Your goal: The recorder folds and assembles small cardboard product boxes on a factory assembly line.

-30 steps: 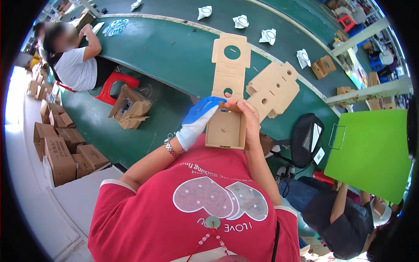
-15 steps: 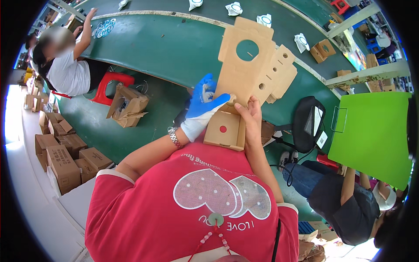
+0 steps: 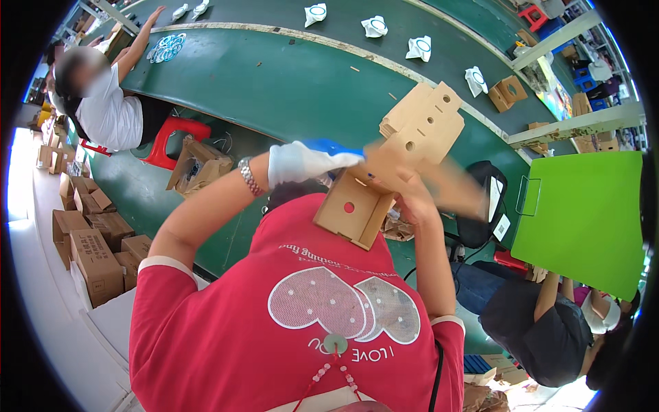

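Observation:
A small brown cardboard box (image 3: 334, 215) with a round hole in its bottom panel tilts in front of my red shirt. Its long flap (image 3: 449, 184) is smeared by motion and sticks out to the right. My right hand (image 3: 417, 199), bare, is closed on the box's right side at the base of the flap. My left hand (image 3: 312, 159) wears a blue and white glove. Its fingers stretch out towards the box's upper edge, close to the flap; the fingertips are partly blurred. Just beyond lies a stack of flat die-cut cardboard pieces (image 3: 429, 123) on the green table.
The green table (image 3: 274, 75) runs across, with a belt behind it carrying several white-wrapped items (image 3: 419, 48). A co-worker (image 3: 103, 103) sits at the left, another person (image 3: 535, 316) at the right by a green board (image 3: 580, 213). Cartons (image 3: 96, 261) stand at the left, a black bag (image 3: 480, 226) at the right.
The box's upright holed panel has swung down to the right, and the box has tilted. My left hand has moved up and left, its palm turning. White-wrapped items on the belt have shifted right.

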Tool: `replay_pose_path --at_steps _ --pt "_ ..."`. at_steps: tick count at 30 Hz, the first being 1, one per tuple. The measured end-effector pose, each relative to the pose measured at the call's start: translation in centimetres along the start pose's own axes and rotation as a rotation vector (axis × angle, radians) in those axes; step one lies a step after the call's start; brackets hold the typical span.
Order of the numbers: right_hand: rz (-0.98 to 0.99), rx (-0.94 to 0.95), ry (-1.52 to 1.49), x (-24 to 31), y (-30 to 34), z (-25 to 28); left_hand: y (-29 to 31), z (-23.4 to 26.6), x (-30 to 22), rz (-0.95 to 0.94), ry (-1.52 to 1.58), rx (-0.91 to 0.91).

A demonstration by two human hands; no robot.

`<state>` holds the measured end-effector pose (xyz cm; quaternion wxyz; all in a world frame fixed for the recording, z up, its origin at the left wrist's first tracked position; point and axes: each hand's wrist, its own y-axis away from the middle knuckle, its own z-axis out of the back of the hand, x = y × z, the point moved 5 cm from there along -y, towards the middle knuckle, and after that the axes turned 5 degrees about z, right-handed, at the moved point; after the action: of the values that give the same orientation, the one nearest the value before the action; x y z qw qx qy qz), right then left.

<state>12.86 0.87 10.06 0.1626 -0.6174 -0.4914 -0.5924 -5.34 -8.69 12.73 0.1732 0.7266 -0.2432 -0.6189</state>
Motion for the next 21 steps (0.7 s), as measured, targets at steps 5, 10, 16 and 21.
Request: replay_pose_path --at_steps 5,10,16,21 --pt "0.02 0.043 0.076 0.9 -1.1 -0.4 -2.0 0.1 0.7 0.001 -0.139 0.104" --pt "0.012 0.011 0.589 2.4 -1.6 0.7 -5.3 0.6 1.0 0.009 -0.281 -0.078" --pt "0.12 -0.411 0.54 -2.4 -5.9 9.3 -10.4 3.8 5.5 0.161 0.3 -0.23" --pt "0.348 -1.014 0.935 -4.1 -5.8 10.4 -8.6 2.9 8.8 -0.343 -0.245 -0.358"
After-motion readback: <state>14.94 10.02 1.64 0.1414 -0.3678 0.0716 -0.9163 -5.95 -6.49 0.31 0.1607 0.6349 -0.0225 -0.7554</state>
